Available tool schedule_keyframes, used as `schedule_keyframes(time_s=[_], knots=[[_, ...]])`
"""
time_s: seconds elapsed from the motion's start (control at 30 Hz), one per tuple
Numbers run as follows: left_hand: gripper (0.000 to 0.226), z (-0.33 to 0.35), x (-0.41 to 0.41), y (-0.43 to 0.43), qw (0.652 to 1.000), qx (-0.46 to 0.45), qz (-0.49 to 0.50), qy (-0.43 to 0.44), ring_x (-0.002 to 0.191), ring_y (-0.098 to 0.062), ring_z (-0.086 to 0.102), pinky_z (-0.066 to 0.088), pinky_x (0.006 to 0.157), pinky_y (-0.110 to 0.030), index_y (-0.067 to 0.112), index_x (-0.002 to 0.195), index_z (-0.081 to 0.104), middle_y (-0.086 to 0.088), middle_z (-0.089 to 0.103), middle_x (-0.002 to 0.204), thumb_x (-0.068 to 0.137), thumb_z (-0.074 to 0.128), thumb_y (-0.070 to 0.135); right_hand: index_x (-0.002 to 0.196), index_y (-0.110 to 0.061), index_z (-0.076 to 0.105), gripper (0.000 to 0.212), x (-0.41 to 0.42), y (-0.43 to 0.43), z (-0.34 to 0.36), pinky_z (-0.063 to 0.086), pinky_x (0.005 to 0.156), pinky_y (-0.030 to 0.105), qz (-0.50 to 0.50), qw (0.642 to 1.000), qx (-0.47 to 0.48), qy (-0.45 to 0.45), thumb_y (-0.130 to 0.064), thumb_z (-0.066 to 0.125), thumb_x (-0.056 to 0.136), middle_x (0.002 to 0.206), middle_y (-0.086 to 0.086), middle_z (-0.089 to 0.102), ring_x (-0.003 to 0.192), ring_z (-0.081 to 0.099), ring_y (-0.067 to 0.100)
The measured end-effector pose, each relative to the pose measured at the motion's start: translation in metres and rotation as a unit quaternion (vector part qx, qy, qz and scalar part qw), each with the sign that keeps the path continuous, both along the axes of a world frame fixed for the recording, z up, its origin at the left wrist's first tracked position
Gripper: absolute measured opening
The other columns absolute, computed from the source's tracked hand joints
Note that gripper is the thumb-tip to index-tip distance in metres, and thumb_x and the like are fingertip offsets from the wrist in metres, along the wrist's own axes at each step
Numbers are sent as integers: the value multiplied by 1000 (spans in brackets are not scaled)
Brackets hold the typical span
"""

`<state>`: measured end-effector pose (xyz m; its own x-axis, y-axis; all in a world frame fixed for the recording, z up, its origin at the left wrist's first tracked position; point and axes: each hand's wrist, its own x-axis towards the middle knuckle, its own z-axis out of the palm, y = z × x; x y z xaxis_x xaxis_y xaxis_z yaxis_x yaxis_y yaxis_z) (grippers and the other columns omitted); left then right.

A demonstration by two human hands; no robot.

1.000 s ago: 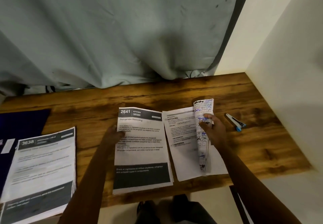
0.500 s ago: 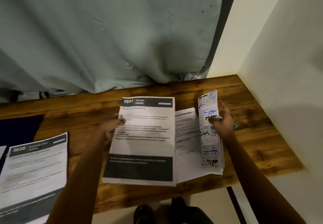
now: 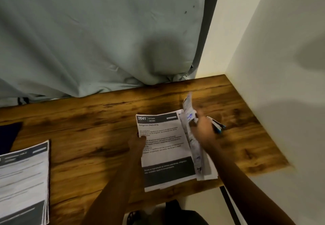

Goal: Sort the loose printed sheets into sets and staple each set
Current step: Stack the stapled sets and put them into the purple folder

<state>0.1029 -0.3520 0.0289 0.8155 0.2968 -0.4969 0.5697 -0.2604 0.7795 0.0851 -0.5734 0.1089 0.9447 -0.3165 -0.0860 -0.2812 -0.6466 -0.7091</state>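
Observation:
A printed sheet headed 2641 KITCHEN (image 3: 163, 147) lies on top of other white sheets on the wooden table (image 3: 88, 133). My left hand (image 3: 138, 141) pinches its left edge. My right hand (image 3: 204, 131), blurred, grips a narrow folded paper covered in handwriting (image 3: 189, 112) that stands up along the sheet's right edge. A small white and blue stapler (image 3: 217, 125) lies on the table just right of my right hand. A second stack of printed sheets (image 3: 24, 180) sits at the near left.
A grey-green curtain (image 3: 105, 40) hangs behind the table. White walls (image 3: 281, 66) close in the right corner. A dark blue thing (image 3: 8, 137) lies at the left edge. The table's near edge runs just under the sheets.
My left hand has slid the 2641 sheet to the right, onto the other white sheets. My right hand has lifted the scribbled folded paper up and back beside it.

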Motion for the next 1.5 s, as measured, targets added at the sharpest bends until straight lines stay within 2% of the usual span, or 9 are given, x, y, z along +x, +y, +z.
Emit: schedule_keyframes(time_s=[0.1,0.2,0.47,0.6,0.7,0.8,1.1,1.37,1.5], knots=[[10,-3,-2,-13,999,24,-10,-24,96,-31,61,52,82,-42,9,104,56,-18,61,113,94,53,12,134,-21,38,43,-7,30,-19,53,70,22,88,995,-36,-21,-24,53,94,104,-3,60,89,62,13],[24,-6,-4,-23,1000,17,-5,-20,104,-34,59,52,81,-40,6,116,52,-17,59,116,93,53,7,133,-21,38,46,-10,53,-48,54,84,31,139,988,-72,0,-32,55,92,115,1,61,100,63,19],[21,-13,5,-24,1000,3,14,23,78,-22,63,48,53,-27,8,112,49,-13,62,102,92,54,7,143,-16,30,64,-18,54,-79,39,102,38,204,973,15,103,-44,55,90,141,5,42,129,42,24],[17,-18,10,-22,999,11,23,27,73,-19,63,51,56,-29,9,111,51,-9,63,101,95,50,13,139,-12,37,58,-11,16,-85,36,104,36,98,990,-87,55,-44,50,93,140,8,43,130,38,26],[21,-22,13,-23,999,19,26,32,78,-20,63,52,59,-30,8,116,51,-11,64,107,97,48,16,141,-7,31,64,-3,-15,-88,30,108,40,-2,973,-179,143,-44,51,92,145,14,36,133,32,31],[21,-22,14,-28,999,22,27,23,73,-17,60,46,52,-24,8,117,48,-11,62,106,96,49,13,139,-4,28,70,0,-29,-91,31,107,41,-43,965,-152,211,-44,56,90,145,17,32,133,31,34],[24,-22,22,-37,997,-5,39,59,75,-20,61,44,47,-24,3,111,54,-13,63,104,89,60,10,138,-6,29,73,6,-31,-100,31,108,41,-71,963,-111,236,-37,67,84,144,17,30,133,30,33],[9,-18,24,-34,996,-39,46,69,78,-23,64,55,63,-35,16,94,53,-10,64,97,90,59,11,134,-8,31,70,12,-31,-98,31,108,43,-114,965,-55,229,-27,73,80,141,17,33,132,32,35],[9,-9,19,-25,997,-58,16,46,82,-24,66,57,70,-40,20,98,51,-7,64,95,93,57,16,130,-5,37,61,15,-28,-100,45,99,44,-130,973,10,188,-16,71,81,135,17,44,123,45,35]])
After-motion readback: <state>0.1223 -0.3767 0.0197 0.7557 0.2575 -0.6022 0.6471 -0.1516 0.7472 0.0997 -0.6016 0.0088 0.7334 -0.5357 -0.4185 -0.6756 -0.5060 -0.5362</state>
